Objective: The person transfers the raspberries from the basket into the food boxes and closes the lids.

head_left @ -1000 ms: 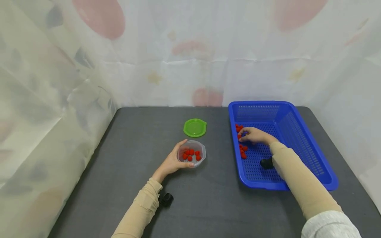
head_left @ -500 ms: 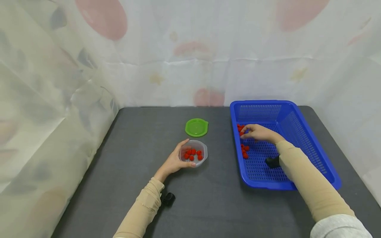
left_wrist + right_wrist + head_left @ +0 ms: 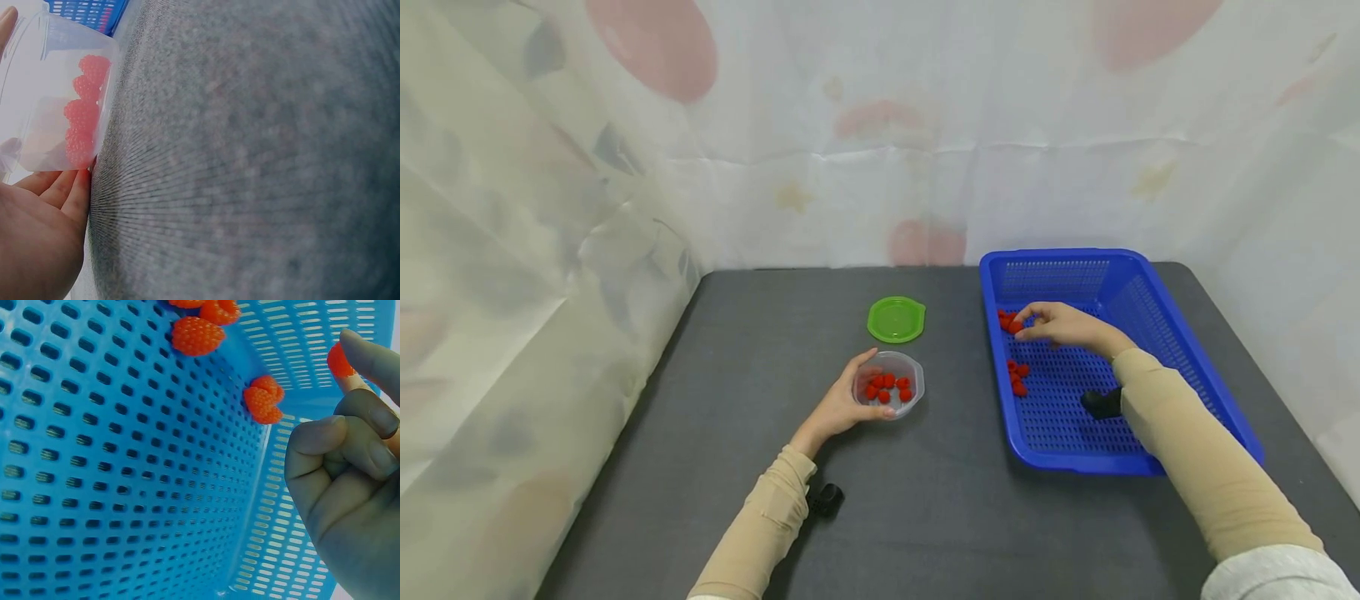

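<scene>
The tabletop (image 3: 925, 517) is carrying everything. Toward its right end, the blue basket (image 3: 1168, 337) is standing. The left hand (image 3: 838, 404) is bracing the clear container (image 3: 916, 375), its fingers wrapping the sides; best keeping that mouth upward. Beyond it, the green lid (image 3: 896, 320) is lying apart. Along the basket's left wall, 2 raspberry clusters (image 3: 1015, 377) are resting. The right hand (image 3: 1063, 327) is pinching 1 raspberry (image 3: 338, 361) above the basket floor, fingertips clamping it. Judging the step as lifting it out, I am advising a light pinch (fruit probably squashing easily) and clearing the rim before moving sideways.
</scene>
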Action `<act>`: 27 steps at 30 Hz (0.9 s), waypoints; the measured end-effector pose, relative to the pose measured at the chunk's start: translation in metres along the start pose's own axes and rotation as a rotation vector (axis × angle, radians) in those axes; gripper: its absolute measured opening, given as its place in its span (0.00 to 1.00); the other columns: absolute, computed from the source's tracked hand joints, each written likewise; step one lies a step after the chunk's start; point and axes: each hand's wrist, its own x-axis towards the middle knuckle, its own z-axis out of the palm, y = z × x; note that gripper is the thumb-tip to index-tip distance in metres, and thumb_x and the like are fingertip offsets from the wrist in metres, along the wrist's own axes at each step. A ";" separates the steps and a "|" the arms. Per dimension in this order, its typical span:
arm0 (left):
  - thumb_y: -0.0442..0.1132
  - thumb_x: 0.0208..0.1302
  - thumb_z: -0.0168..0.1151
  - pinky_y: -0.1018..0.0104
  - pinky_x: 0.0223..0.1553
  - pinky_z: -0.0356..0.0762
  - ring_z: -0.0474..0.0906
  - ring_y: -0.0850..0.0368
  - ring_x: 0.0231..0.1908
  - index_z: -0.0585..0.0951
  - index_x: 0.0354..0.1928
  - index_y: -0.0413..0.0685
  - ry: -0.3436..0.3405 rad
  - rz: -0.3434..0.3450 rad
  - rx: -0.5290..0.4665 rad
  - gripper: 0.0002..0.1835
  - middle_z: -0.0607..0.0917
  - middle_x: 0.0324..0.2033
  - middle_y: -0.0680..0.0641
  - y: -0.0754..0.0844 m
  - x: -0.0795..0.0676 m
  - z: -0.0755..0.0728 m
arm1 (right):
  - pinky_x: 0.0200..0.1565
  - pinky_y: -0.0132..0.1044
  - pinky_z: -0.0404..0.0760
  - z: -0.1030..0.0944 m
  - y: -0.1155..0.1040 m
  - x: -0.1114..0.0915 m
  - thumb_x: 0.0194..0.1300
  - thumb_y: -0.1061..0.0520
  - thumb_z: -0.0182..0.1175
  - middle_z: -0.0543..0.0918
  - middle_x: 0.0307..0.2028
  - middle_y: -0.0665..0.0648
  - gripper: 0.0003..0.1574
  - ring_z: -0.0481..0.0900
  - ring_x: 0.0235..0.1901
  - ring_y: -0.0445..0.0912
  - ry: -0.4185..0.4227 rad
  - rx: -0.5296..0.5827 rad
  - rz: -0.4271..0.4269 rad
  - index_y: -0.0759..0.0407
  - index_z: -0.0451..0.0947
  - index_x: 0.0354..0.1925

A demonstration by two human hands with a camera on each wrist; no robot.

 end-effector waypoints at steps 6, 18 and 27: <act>0.39 0.47 0.74 0.45 0.67 0.55 0.60 0.44 0.67 0.50 0.72 0.50 0.003 0.000 -0.001 0.54 0.66 0.65 0.37 0.001 0.000 0.001 | 0.31 0.39 0.70 -0.007 -0.008 -0.004 0.63 0.45 0.59 0.62 0.23 0.50 0.28 0.64 0.23 0.46 -0.005 0.007 -0.012 0.59 0.69 0.55; 0.38 0.47 0.74 0.46 0.67 0.55 0.61 0.44 0.66 0.51 0.72 0.51 0.008 -0.001 -0.016 0.53 0.67 0.65 0.37 0.000 0.000 0.000 | 0.32 0.39 0.69 -0.015 -0.031 -0.008 0.63 0.45 0.59 0.63 0.23 0.50 0.28 0.66 0.23 0.48 -0.006 0.035 -0.059 0.56 0.68 0.56; 0.36 0.47 0.73 0.46 0.67 0.55 0.60 0.42 0.67 0.51 0.72 0.48 0.005 0.016 -0.037 0.53 0.66 0.65 0.34 0.000 0.001 0.000 | 0.32 0.41 0.68 -0.015 -0.057 -0.007 0.62 0.43 0.59 0.60 0.19 0.49 0.27 0.66 0.21 0.47 0.004 0.083 -0.120 0.52 0.69 0.55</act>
